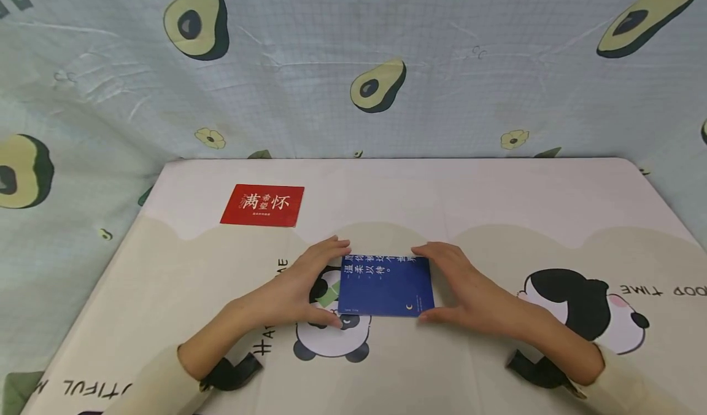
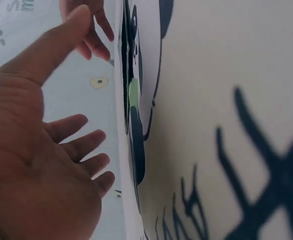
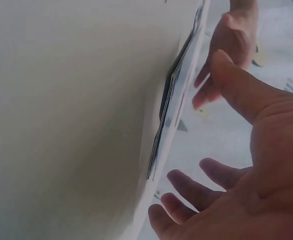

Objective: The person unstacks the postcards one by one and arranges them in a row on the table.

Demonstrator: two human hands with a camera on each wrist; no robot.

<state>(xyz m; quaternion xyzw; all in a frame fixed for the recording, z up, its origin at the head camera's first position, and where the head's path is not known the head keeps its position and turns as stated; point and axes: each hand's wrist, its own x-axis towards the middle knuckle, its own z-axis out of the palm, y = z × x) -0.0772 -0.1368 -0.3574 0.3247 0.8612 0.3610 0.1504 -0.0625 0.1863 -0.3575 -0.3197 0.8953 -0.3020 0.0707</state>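
Note:
A dark blue card (image 1: 385, 289) with white characters and a small yellow moon lies flat on the panda-print tabletop. Edge-on, in the right wrist view, it appears as thin layers (image 3: 159, 137). My left hand (image 1: 301, 286) hovers at the card's left side, its thumb spread from straight fingers. On the other side my right hand (image 1: 464, 289) mirrors it, fingertips near the far corner and thumb by the near one. Both wrist views show the palms facing inward with bare space between fingers and thumb. Whether a fingertip touches the card's edge is hard to tell.
A red card (image 1: 262, 205) with white characters lies farther back on the left. The tablecloth (image 1: 442, 366) carries panda drawings and lettering. Behind the table's far edge hangs a pale curtain (image 1: 298, 96) printed with avocados.

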